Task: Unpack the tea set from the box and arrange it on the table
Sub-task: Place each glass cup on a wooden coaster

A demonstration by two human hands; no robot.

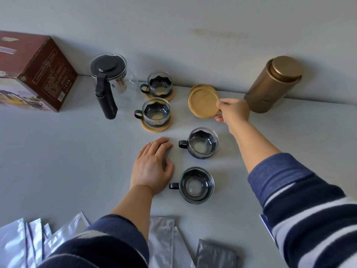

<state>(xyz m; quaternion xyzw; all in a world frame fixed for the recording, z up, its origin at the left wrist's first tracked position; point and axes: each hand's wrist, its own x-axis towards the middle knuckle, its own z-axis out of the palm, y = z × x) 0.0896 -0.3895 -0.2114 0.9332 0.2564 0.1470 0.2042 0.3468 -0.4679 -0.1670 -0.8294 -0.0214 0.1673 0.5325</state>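
Grey bench (58, 151): right hand (232, 111) pinches top round bamboo coaster (203, 102) for a bare cup; left hand (152, 167) flat, steadying.

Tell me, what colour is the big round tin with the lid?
Golden-brown metal tin, seen from the head camera.

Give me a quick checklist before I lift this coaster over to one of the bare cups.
1. Right hand pinches the top coaster at its edge: ok.
2. Only one coaster in the grip, second coaster left beneath: cannot tell.
3. Two near cups lack coasters: not ok.
4. Two far cups sit on coasters: ok.
5. Left hand flat on the table, apart from the cups: ok.
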